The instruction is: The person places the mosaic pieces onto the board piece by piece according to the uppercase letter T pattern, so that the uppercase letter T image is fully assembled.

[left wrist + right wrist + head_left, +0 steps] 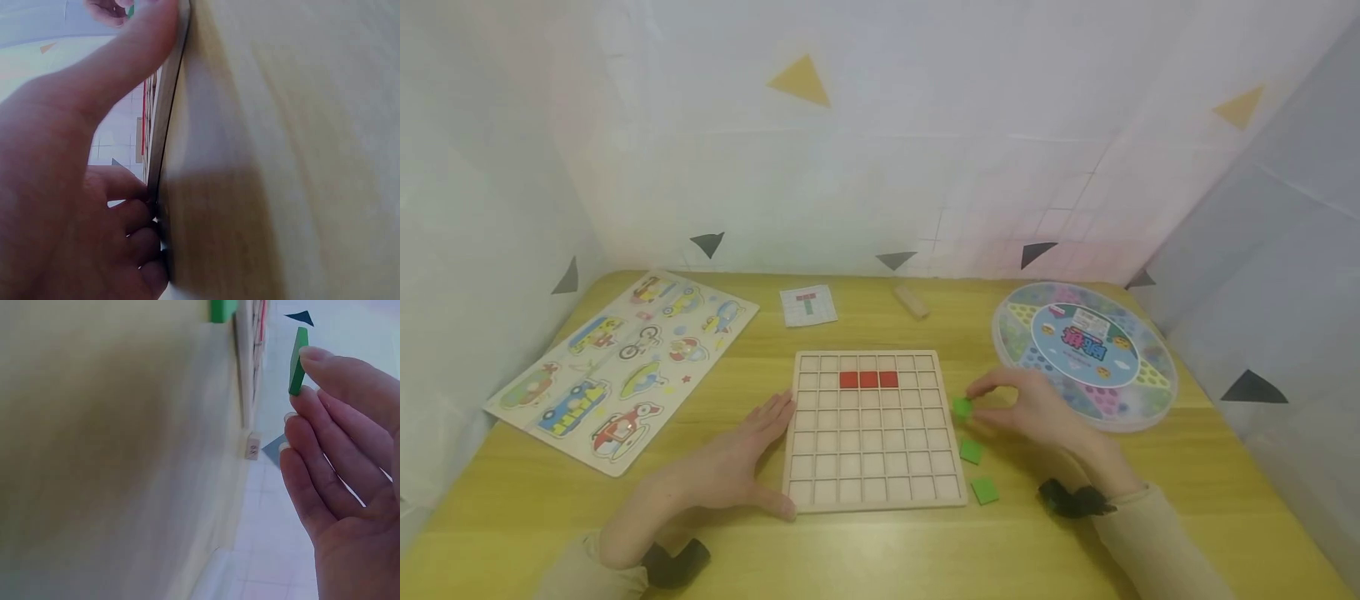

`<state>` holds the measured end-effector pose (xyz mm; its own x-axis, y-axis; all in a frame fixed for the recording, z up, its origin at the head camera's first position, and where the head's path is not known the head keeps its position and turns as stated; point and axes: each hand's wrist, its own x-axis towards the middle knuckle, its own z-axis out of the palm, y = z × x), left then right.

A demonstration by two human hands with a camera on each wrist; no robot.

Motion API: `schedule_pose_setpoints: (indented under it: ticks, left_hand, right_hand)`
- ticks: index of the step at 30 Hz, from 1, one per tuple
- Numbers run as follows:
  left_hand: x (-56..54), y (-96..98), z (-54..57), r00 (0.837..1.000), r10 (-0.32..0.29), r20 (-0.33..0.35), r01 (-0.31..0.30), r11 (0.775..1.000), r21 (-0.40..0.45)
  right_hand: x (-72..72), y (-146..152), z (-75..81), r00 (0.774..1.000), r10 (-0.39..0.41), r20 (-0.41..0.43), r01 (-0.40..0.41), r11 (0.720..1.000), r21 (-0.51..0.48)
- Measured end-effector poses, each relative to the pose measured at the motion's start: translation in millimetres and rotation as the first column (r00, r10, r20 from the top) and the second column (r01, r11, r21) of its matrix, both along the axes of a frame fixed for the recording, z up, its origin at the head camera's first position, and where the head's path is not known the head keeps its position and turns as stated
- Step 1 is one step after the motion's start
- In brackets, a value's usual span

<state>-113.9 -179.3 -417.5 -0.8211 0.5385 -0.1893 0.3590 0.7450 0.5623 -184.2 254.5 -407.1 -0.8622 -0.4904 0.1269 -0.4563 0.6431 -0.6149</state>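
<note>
A wooden grid board [880,442] lies in front of me, with three red square tiles [868,380] side by side in its second row. My left hand [730,467] rests against the board's left edge, thumb at the near corner and fingers farther up the side. Just off the board's right edge, my right hand [1033,408] pinches a green square tile [298,362] between thumb and fingertips; the right wrist view shows it raised above the table. Two more green tiles, one nearer the hand [970,452] and one lower [985,490], lie beside the board.
At the left lies a picture puzzle board [673,354] with vehicle pieces. Behind the grid are a small card [808,307] with a red and green T pattern and a small wooden block [912,302]. A round game box [1086,346] sits at the right, close behind my right hand.
</note>
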Motion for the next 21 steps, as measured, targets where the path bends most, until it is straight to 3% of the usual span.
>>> schedule_pose_setpoints:
  ticks: [7, 16, 21]
  left_hand:
    - [-0.7, 0.1, -1.1, 1.000, -0.001, 0.003, 0.001, 1.000, 0.004]
    - [0.2, 0.3, -1.2, 1.000, -0.005, -0.004, 0.005, 1.000, 0.007]
    - [0.8, 0.6, 1.1, 1.000, 0.000, 0.004, 0.000, 1.000, 0.013]
  right_hand:
    - [-4.1, -15, 8.3, 0.999, -0.003, -0.046, 0.004, 1.000, 0.013]
    - [-11.9, -45, 14.2, 1.000, 0.020, -0.001, -0.020, 1.000, 0.001]
    - [-13.0, -61, 20.8, 1.000, 0.013, -0.004, -0.013, 0.999, 0.044]
